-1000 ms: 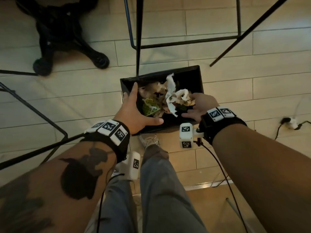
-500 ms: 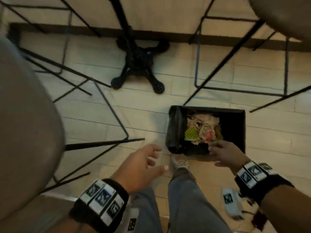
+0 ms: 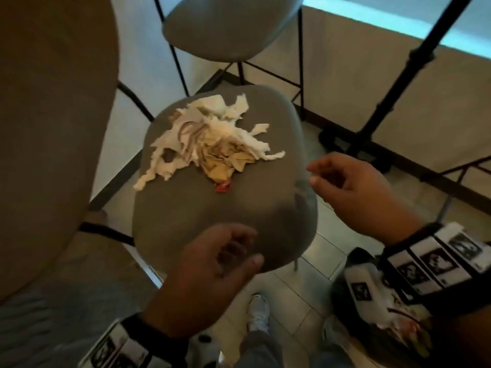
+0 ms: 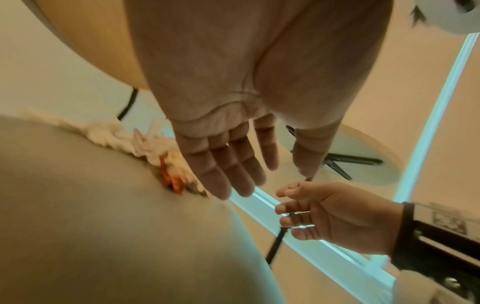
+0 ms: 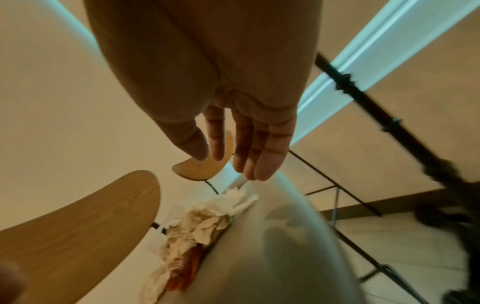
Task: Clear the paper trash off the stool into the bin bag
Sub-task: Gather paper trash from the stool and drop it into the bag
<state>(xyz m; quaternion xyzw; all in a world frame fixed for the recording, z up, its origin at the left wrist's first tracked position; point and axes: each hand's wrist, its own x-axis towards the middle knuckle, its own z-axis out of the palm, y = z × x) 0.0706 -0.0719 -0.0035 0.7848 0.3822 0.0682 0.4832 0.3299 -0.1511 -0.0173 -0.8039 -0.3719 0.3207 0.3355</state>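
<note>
A heap of torn white and brown paper [image 3: 210,139] with a small red scrap [image 3: 222,187] lies on the far half of the grey stool seat [image 3: 225,216]. My left hand [image 3: 239,253] hovers over the seat's near edge, fingers relaxed and empty. Beside the seat's right edge, my right hand [image 3: 316,173] is also loose and empty. The left wrist view shows the left hand [image 4: 270,181] spread above the paper [image 4: 155,152]. From the right wrist, the right hand [image 5: 226,164] hangs above the paper [image 5: 202,224]. The black bin bag [image 3: 338,298] sits on the floor, half hidden by my right wrist.
A round wooden table [image 3: 47,128] crowds the left side. Another grey stool [image 3: 231,27] stands behind. A black stand pole [image 3: 398,75] rises at the right. My shoe [image 3: 257,312] is on the tiled floor below the seat.
The view has swung up from the bin on the floor to the stool. Both hands have left the bin and now hover empty at the seat.
</note>
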